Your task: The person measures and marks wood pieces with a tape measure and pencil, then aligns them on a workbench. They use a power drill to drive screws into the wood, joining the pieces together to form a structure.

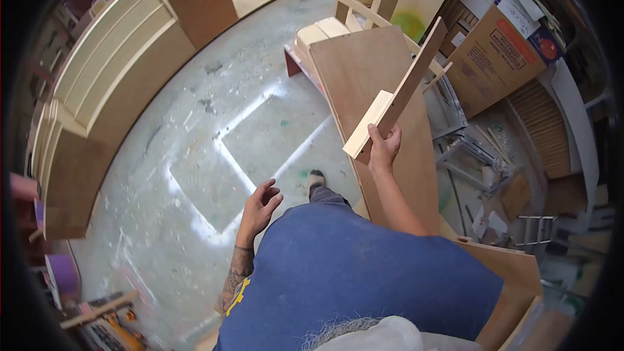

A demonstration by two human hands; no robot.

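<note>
Our R hand (385, 145) grips long brown wooden board (419, 67) w/ pale rectangular wood block (368, 122); our L hand (260, 204) hangs loosely open.

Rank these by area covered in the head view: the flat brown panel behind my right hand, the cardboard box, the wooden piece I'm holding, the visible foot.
Largest to smallest, as they look:
1. Flat brown panel
2. Cardboard box
3. Wooden piece in the right hand
4. Foot
</note>
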